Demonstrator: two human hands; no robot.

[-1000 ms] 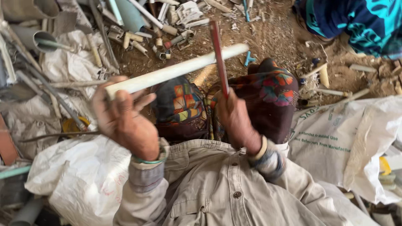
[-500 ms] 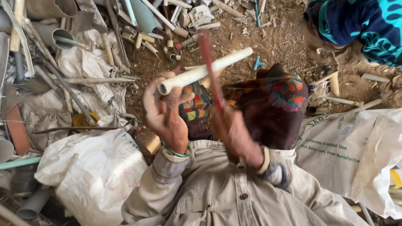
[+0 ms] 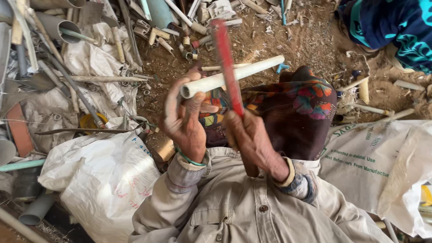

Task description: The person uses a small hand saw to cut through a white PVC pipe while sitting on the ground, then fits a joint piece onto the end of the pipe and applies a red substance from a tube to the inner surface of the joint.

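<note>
My left hand (image 3: 183,118) grips a white plastic pipe (image 3: 234,75) near its open end; the pipe slants up and to the right over my lap. My right hand (image 3: 252,140) is closed on the handle of a red flat-bladed tool (image 3: 226,63), held upright with its blade crossing in front of the pipe. Both hands are raised above my knees, which are covered by a dark cloth with a bright flower pattern (image 3: 292,108). I wear a beige buttoned shirt (image 3: 238,207).
Dirt ground strewn with pipe offcuts and fittings (image 3: 180,36) lies ahead. Grey pipes and metal scrap (image 3: 49,58) pile up at left. White sacks lie at lower left (image 3: 101,180) and right (image 3: 382,162). Another person in blue patterned clothing (image 3: 396,27) sits at top right.
The left hand has slid toward the pipe's near end and pulled the pipe closer. The red tool has stayed upright, moving in front of the pipe.
</note>
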